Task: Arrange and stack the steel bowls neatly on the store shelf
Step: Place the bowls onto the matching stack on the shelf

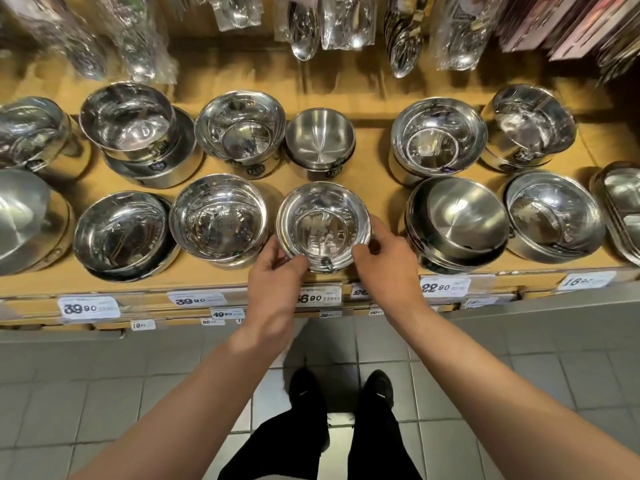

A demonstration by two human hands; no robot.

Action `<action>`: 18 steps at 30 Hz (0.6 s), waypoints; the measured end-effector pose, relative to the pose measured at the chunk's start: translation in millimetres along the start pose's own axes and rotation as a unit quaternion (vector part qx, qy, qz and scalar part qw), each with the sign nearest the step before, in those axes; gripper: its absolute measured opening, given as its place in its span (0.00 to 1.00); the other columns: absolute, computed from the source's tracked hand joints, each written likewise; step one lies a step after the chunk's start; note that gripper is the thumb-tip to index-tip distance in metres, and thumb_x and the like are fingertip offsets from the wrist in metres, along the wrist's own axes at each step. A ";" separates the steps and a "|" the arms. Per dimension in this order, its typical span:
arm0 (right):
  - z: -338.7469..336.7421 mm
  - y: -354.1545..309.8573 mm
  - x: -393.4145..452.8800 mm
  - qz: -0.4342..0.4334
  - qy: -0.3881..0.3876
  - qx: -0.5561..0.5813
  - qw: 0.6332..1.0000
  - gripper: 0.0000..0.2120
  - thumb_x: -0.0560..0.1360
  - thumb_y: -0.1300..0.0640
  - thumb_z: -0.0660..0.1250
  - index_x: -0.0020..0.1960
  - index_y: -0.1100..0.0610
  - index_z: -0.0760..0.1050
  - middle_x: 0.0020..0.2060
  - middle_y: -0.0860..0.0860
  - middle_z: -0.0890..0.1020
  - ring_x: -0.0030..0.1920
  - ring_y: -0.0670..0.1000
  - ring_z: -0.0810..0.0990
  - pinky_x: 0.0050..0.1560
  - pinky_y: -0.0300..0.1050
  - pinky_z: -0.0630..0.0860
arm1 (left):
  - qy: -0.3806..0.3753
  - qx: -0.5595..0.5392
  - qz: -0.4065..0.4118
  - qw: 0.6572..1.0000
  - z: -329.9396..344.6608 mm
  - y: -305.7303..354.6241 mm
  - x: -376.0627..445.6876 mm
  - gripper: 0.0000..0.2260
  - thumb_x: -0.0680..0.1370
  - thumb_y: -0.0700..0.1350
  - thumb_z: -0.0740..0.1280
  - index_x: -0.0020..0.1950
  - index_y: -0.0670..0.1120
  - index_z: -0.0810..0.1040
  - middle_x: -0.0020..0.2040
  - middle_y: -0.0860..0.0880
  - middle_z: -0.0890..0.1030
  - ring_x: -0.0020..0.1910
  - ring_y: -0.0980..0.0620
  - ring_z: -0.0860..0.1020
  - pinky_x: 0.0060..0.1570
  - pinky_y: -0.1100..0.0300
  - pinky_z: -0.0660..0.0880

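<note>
Head view, looking down at shelf front.

Small steel bowl stack [323,226] sits in the front row of the wooden shelf [375,157], near its front edge, just above the price-tag strip [318,298]. Both hands grip it: left hand [277,271] curls around the lower-left rim and wall, right hand [384,261] curls around the lower-right side, thumb near the rim. Stack appears slightly tilted toward the person; whether its base is on the shelf, cannot tell.

Neighbours: polished bowl stack [219,216] just beside on the left, rims nearly touching. Larger brushed bowl stack [457,223] to the right, apart; a strip of bare shelf lies between, partly taken by the right hand. Behind, a brushed small bowl [320,140] in the back row, with a band of bare shelf between rows. Widest bare patch in the back row lies between that bowl and the nested bowls [438,140] to its right.

Packaged spoons [303,26] hang above the back row. Tiled floor [104,393] below the shelf edge.
</note>
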State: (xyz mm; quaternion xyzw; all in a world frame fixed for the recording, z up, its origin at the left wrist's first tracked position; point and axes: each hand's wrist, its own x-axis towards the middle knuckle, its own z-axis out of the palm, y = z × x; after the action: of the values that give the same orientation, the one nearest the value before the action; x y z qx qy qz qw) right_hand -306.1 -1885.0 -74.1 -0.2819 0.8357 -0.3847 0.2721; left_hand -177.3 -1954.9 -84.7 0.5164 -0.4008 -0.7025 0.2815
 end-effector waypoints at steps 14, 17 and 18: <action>-2.0 11.5 1.7 -0.083 0.016 0.010 0.996 0.18 0.78 0.61 0.64 0.67 0.50 0.78 0.48 0.51 0.84 0.49 0.52 0.80 0.44 0.35 0.71 | 0.049 0.003 0.043 0.998 3.4 -11.2 2.2 0.16 0.86 0.40 0.61 0.73 0.47 0.75 0.64 0.49 0.83 0.60 0.55 0.82 0.60 0.55 0.81; -3.9 12.6 3.6 -0.080 0.012 0.013 0.997 0.16 0.79 0.58 0.65 0.65 0.51 0.79 0.47 0.50 0.85 0.48 0.50 0.81 0.44 0.35 0.73 | 0.085 0.024 0.046 0.995 4.3 -9.2 6.8 0.17 0.84 0.42 0.64 0.73 0.48 0.76 0.66 0.50 0.82 0.63 0.52 0.81 0.65 0.48 0.79; -4.5 12.5 5.2 -0.080 0.012 0.011 0.997 0.14 0.79 0.57 0.65 0.64 0.51 0.80 0.47 0.50 0.85 0.47 0.49 0.81 0.44 0.36 0.73 | 0.096 0.034 0.045 0.994 3.5 -8.1 7.7 0.16 0.84 0.43 0.65 0.72 0.48 0.77 0.66 0.49 0.82 0.64 0.50 0.81 0.66 0.47 0.78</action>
State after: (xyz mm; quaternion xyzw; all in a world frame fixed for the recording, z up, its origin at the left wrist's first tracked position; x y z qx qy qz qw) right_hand -316.0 -1879.5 -82.8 -0.3399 0.8098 -0.4175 0.2333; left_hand -182.8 -1956.0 -95.0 0.5723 -0.4184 -0.6222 0.3321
